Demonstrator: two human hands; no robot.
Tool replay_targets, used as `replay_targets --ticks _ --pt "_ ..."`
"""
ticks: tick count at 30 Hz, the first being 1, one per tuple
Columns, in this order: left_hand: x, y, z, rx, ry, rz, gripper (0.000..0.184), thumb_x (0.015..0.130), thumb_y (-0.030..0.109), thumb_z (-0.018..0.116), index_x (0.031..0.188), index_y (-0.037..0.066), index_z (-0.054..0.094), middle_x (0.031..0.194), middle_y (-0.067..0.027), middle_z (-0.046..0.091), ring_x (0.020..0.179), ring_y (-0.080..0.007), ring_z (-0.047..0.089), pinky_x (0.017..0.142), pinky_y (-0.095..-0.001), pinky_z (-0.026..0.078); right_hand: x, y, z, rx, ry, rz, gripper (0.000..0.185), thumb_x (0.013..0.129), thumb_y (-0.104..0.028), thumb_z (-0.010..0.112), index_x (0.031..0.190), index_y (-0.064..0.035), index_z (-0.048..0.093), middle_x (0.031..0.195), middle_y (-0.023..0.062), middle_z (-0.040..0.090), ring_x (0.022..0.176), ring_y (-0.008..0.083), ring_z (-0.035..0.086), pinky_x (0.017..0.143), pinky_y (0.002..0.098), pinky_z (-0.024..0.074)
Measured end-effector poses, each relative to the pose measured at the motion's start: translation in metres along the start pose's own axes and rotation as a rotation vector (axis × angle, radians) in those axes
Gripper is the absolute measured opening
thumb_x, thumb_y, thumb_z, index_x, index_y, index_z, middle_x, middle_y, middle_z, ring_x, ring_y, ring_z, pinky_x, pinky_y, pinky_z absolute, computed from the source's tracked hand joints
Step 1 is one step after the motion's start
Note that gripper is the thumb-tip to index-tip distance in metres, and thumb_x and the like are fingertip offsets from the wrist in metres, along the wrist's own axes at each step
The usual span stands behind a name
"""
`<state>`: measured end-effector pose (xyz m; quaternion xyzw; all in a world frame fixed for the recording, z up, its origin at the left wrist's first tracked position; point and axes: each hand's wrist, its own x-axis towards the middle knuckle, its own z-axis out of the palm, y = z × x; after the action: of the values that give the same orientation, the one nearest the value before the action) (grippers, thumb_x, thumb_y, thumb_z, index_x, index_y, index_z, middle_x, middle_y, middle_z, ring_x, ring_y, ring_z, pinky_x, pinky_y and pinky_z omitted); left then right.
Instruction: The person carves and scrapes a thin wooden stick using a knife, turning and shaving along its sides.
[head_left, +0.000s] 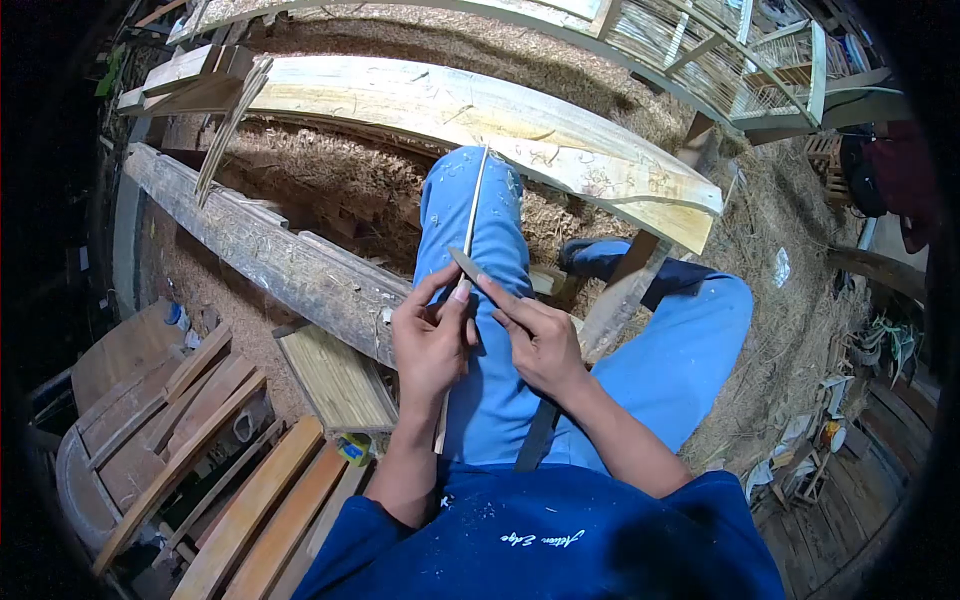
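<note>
A thin, pale wooden strip (475,205) runs lengthwise over my blue-trousered knee, and its lower part shows again below my left wrist. My left hand (432,335) is closed, pinching this strip between thumb and fingers. In my closed right hand (543,338) is a knife, its grey blade (464,264) laid across the strip just beyond my left fingertips. A dark, flat length (537,435) shows under my right forearm; whether it is the knife's handle I cannot tell. Small shavings cling to the trousers around the knee.
Past my knee lies a broad pale timber beam (400,95), with a bundle of thin strips (232,130) leaning at its left. A weathered beam (270,255) crosses on the left. Wooden slats (250,510) lie lower left, and a slatted frame (690,50) stands upper right. Shavings cover the ground.
</note>
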<state>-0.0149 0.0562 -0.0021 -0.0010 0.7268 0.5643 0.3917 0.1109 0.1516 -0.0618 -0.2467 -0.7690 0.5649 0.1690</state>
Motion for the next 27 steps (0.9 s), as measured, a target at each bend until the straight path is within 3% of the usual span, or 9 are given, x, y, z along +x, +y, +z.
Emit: replay_targets --ticks 4,18,24,26,27 --pt "-0.006 -0.009 -0.002 -0.025 0.01 0.067 0.033 0.106 0.012 0.065 0.138 0.002 0.067 0.063 -0.0009 0.062 0.043 -0.0053 0.049 0.038 -0.0229 0.035 -0.001 0.0 0.005 -0.024 0.001 0.028 0.061 0.096 -0.006 0.067 0.152 -0.0314 0.059 0.073 0.018 0.062 0.066 0.0372 0.065 0.063 0.0491 0.0517" --pt "-0.084 -0.018 -0.014 0.032 0.05 -0.07 0.036 0.107 0.011 0.063 0.142 0.003 0.065 0.061 0.0005 0.06 0.043 -0.0034 0.044 0.039 -0.0225 0.034 0.01 0.004 0.002 0.035 0.091 0.012 0.059 0.097 -0.005 0.067 0.151 -0.0291 0.06 0.086 0.0236 0.071 0.077 0.0417 0.071 0.069 0.0498 0.0548" --pt "-0.052 -0.007 -0.007 0.036 0.044 -0.027 0.036 0.107 0.015 0.063 0.141 0.003 0.063 0.06 -0.0011 0.06 0.039 -0.0055 0.045 0.035 -0.0233 0.033 0.007 0.002 0.0 0.054 0.093 -0.019 0.058 0.098 -0.005 0.067 0.151 -0.0275 0.06 0.084 0.024 0.07 0.075 0.0415 0.07 0.067 0.0492 0.0537" --pt "-0.027 0.001 -0.003 0.003 0.009 0.019 0.036 0.107 0.016 0.064 0.14 0.003 0.064 0.061 -0.0008 0.061 0.04 -0.0053 0.046 0.036 -0.0235 0.033 0.004 -0.011 -0.007 0.046 -0.071 0.131 0.051 0.097 0.003 0.065 0.146 -0.0125 0.065 0.11 0.0276 0.074 0.09 0.0355 0.077 0.078 0.0395 0.0574" --pt "-0.014 0.0 -0.002 0.003 0.006 0.029 0.035 0.107 0.016 0.064 0.14 0.003 0.065 0.061 -0.0005 0.061 0.041 -0.0051 0.047 0.036 -0.0236 0.033 0.0 -0.003 -0.001 0.045 -0.011 0.024 0.053 0.095 0.004 0.067 0.145 -0.0131 0.065 0.098 0.0268 0.074 0.077 0.0321 0.073 0.073 0.0392 0.056"
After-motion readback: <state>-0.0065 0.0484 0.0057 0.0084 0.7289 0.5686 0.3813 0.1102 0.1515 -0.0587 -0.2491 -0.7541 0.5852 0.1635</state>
